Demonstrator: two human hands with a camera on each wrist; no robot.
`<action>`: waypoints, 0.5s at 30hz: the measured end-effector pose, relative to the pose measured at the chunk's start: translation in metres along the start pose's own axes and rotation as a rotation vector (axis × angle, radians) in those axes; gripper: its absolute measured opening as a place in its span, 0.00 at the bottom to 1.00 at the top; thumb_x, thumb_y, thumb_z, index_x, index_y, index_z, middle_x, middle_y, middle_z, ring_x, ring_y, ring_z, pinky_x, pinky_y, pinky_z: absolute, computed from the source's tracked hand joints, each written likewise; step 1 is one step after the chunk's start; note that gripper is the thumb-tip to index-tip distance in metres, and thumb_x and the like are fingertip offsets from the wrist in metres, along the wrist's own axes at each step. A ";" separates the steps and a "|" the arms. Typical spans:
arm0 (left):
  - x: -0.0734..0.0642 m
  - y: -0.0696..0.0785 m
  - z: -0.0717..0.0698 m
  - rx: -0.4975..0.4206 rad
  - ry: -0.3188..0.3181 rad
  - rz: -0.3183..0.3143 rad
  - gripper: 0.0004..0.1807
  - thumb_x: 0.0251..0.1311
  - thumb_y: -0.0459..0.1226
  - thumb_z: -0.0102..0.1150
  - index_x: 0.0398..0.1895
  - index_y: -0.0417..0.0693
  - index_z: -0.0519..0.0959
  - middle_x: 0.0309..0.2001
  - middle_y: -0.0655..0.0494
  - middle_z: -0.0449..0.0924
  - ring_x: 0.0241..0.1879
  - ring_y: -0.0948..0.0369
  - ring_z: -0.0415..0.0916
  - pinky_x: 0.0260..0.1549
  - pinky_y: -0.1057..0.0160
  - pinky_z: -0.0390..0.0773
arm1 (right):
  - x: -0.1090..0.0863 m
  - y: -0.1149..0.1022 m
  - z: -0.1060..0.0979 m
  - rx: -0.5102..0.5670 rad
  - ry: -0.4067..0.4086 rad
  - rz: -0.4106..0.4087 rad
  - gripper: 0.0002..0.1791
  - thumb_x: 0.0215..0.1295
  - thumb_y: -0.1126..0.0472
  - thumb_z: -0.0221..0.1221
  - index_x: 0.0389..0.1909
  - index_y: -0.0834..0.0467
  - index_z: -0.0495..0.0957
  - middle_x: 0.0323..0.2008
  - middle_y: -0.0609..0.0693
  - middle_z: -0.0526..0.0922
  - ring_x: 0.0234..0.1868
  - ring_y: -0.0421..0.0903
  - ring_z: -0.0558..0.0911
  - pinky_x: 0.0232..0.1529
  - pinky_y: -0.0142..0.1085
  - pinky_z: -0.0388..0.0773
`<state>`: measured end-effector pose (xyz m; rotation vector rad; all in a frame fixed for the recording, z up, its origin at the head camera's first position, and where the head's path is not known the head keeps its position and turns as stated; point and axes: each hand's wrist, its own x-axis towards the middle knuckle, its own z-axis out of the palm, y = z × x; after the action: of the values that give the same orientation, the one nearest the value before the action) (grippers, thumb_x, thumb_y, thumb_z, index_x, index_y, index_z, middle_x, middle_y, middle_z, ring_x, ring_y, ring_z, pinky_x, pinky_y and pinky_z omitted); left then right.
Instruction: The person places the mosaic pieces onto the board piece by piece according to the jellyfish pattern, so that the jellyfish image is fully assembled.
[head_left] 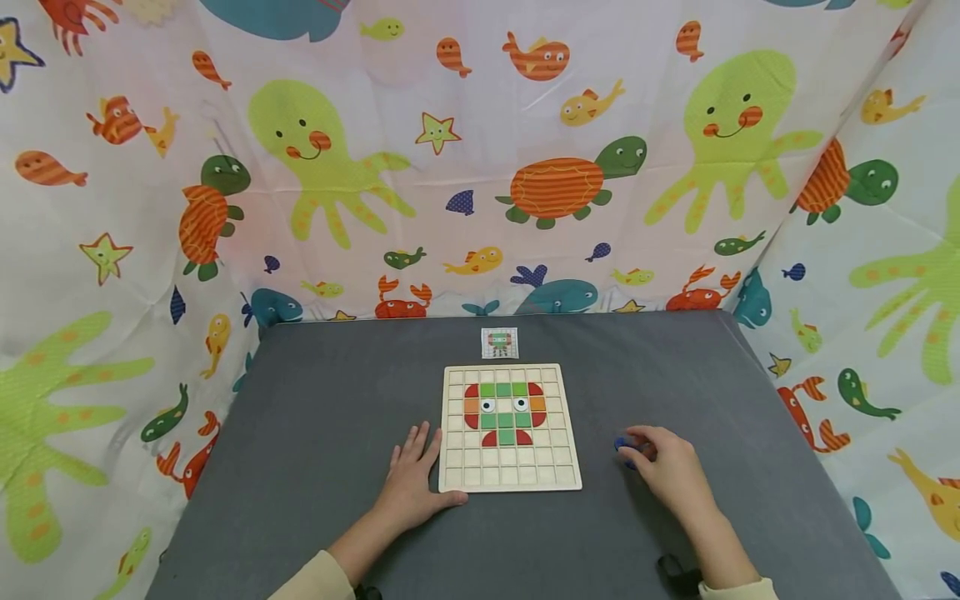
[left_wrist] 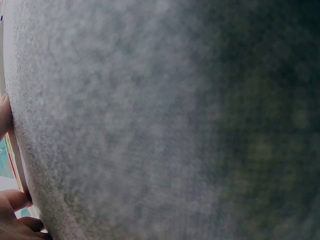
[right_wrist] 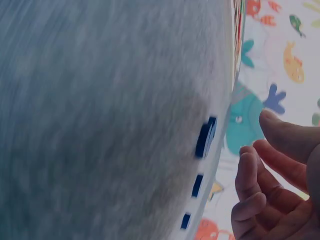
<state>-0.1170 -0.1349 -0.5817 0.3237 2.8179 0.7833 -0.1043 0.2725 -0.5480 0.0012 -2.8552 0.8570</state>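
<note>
A square wooden grid board (head_left: 510, 477) lies on the table with red, green, orange and eye-marked tiles (head_left: 506, 418) set in its cells. My left hand (head_left: 408, 483) rests at the board's lower left corner, fingers extended along the left edge and thumb by the front edge. To the right of the board, my right hand (head_left: 671, 467) is over several small blue pieces (head_left: 622, 443), which its fingers partly hide in the head view. The right wrist view shows the thumb and fingers apart, with the blue pieces (right_wrist: 204, 140) lying on the cloth beyond them.
A small picture card (head_left: 499, 342) with a similar coloured figure lies behind the board. Dark grey cloth (head_left: 337, 400) covers the table. A curtain (head_left: 465, 167) printed with sea animals hangs along the back and sides. Near the right wrist is a black strap (head_left: 678, 575).
</note>
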 end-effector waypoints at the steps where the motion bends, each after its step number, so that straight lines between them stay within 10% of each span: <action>1: 0.000 0.000 0.000 0.001 0.000 -0.001 0.63 0.45 0.64 0.74 0.80 0.45 0.56 0.81 0.42 0.46 0.81 0.44 0.40 0.74 0.35 0.47 | -0.001 0.003 -0.002 -0.003 0.001 0.012 0.18 0.59 0.60 0.73 0.49 0.61 0.85 0.36 0.52 0.86 0.32 0.45 0.84 0.31 0.40 0.80; 15: 0.000 0.000 0.000 0.003 0.000 -0.002 0.63 0.46 0.64 0.74 0.80 0.45 0.56 0.81 0.43 0.46 0.81 0.44 0.40 0.74 0.35 0.47 | 0.000 0.031 -0.016 -0.101 -0.124 0.229 0.25 0.61 0.56 0.70 0.51 0.69 0.78 0.41 0.65 0.83 0.41 0.62 0.83 0.41 0.57 0.77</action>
<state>-0.1165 -0.1348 -0.5821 0.3210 2.8187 0.7788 -0.1035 0.3073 -0.5517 -0.3002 -3.0552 0.7751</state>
